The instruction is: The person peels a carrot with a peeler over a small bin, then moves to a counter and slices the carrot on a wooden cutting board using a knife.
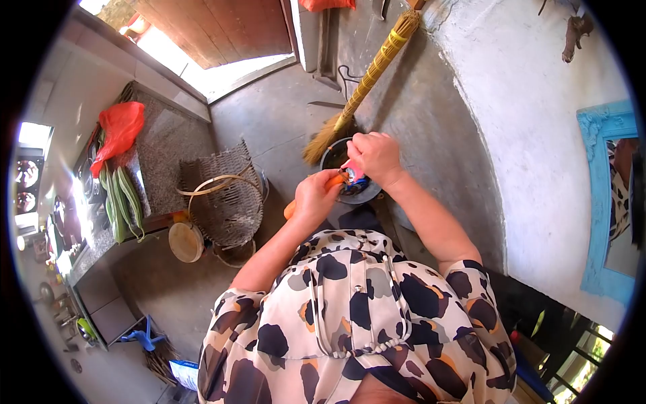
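My left hand [315,198] is closed around an orange carrot [290,209], whose two ends stick out on either side of the fist. Close to its right, my right hand [377,157] is closed at the carrot's far end. Between the two hands shows a small pink and blue thing [353,172]; my fingers partly cover it, and its kind is unclear. Both hands are above a dark round bucket [364,196] on the floor. What lies inside the bucket is mostly hidden by my hands.
A straw broom [371,75] leans just beyond the bucket. To the left are a woven basket [225,205], a white bucket [186,242], and a counter [168,145] with long green gourds [121,202] and a red plastic bag [120,132]. A blue-framed mirror [593,202] hangs at right.
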{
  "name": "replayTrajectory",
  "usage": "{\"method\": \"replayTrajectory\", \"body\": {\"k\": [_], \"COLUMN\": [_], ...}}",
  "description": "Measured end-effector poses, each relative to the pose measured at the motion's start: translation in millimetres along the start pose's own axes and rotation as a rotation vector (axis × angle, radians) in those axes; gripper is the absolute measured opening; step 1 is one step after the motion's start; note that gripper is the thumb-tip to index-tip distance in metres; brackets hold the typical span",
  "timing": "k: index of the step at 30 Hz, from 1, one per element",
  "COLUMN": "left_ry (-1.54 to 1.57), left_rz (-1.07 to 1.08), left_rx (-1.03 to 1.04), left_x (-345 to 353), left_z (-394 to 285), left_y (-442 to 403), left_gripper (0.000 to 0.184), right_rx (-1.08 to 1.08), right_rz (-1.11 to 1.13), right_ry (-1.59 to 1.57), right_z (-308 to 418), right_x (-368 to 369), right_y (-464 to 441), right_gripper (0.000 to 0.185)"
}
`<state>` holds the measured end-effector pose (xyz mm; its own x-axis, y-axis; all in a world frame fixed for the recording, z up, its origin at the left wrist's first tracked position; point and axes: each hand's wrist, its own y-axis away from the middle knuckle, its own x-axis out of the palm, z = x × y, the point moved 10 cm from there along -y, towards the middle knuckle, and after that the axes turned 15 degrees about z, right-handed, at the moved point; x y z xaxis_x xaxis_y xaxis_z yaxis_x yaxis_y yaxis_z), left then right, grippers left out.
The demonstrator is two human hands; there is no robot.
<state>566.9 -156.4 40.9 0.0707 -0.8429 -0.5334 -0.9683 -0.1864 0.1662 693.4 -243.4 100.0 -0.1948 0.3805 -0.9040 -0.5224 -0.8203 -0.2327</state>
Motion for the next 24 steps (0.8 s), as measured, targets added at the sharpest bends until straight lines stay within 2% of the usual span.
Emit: {"method": "replayTrajectory", "body": {"k": [2,6,9,10,11,13,14,17,24], "left_ry": [-0.003,-0.061,-0.104,-0.119,-0.135,-0.183,-0.206,-0.231,-0.339], "left_rz": [-0.020,-0.049,-0.066,-0.077,-0.087,-0.093,-0.095,-0.109,-0.118], "left_rx": [0.016,0.057,0.092,0.106,0.119,0.136,0.146,0.153,0.204], "left_x": [-2,-6,-5,-4,-4,-4,-4,-6,-13], "left_z": [-3,-9,-10,-8,-8,-9,-11,-13,-34], "left_y": [2,11,10,10,11,12,11,11,9], "left_gripper": [0.028,0.025,0.025,0.025,0.024,0.024,0.023,0.021,0.019], "right_rx": [0.030,0.325,0.380,0.354,0.358,0.081,0.112,0.002,-0.063], "right_rz": [-0.003,0.131,0.336,0.489,0.649,0.547,0.583,0.430,0.330], "right_ry": [0.079,-0.023,-0.659,-0.822,-0.845,-0.536,-0.495,-0.409,-0.244], "right_z": [-18,-60,-61,-43,-25,10,11,21,32], "right_x": [13,19,54,59,62,35,41,33,25], "right_y": [2,14,29,34,39,28,31,28,25], "right_gripper": [0.021,0.024,0.027,0.031,0.028,0.027,0.023,0.018,0.009]}}
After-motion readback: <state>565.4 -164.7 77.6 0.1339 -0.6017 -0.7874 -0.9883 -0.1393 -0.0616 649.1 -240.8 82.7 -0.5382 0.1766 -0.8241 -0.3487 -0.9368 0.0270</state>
